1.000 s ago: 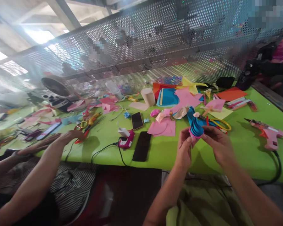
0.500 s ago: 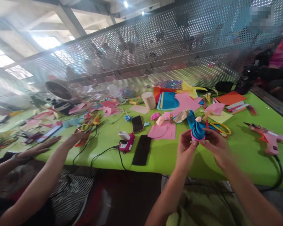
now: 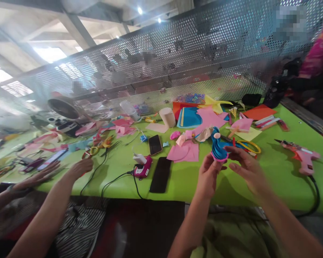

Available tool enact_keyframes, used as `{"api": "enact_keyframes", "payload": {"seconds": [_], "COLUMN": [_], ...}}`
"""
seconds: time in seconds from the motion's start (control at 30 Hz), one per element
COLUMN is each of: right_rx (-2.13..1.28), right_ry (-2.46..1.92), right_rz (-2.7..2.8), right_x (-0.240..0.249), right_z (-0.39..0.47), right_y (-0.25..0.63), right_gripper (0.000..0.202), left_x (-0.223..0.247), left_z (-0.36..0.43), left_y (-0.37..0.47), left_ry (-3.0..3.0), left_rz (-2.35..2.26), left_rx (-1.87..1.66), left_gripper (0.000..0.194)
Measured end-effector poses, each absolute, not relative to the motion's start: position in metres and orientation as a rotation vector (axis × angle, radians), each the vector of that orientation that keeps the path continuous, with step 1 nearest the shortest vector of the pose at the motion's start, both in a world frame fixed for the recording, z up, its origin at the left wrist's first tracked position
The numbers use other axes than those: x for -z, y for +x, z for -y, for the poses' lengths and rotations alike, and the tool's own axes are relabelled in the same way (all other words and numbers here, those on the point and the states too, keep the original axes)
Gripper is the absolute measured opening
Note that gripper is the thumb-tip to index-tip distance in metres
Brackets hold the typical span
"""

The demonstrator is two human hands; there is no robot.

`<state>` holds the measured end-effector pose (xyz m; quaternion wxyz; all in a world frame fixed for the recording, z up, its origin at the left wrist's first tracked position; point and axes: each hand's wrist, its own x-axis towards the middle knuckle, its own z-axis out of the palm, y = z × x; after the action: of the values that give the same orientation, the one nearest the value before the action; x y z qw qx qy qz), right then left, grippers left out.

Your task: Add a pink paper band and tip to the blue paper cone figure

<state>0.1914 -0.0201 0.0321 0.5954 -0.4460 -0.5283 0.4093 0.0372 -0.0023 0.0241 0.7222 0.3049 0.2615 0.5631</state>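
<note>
Blue swirl held upright above the green desk

The blue swirl, its smooth ridges twisting up to a small pale ball, flares into a pink, wavy-edged rim; it is held above the near part of the desk, which has a smooth, slightly shiny green surface. Limp pink sheets and a yellow looped handle lie behind it. Bare green stretches on the right as far as the pink glue gun; on the left there is a bare strip before the flat black phone. The desk's front edge runs below both wrists. The left hand, raised from below, pinches the swirl's base under the rim. The right hand curves in with thumb and fingers parted beside the rim; whether a fingertip touches, I cannot tell.
</note>
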Motion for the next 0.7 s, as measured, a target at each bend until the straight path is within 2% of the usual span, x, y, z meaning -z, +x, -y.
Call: {"api": "enact_keyframes", "payload": {"seconds": [0.17, 0.7], "right_rx": [-0.968, -1.022], "right_ry": [-0.993, -0.907], "right_rz": [1.097, 0.944], "right_x": [-0.0427, -0.0387], "right_z": [0.0204, 0.0190], "right_y": [0.1902, 0.1860], "right_gripper": [0.033, 0.024], "left_x": [-0.0255, -0.0247], "left_z": [0.0018, 0.0037], "left_y": [0.0332, 0.0349], "left_ry": [0.611, 0.644], "left_rz": [-0.571, -0.554], "left_rx": [-1.178, -1.153], "left_gripper": [0.054, 0.057]}}
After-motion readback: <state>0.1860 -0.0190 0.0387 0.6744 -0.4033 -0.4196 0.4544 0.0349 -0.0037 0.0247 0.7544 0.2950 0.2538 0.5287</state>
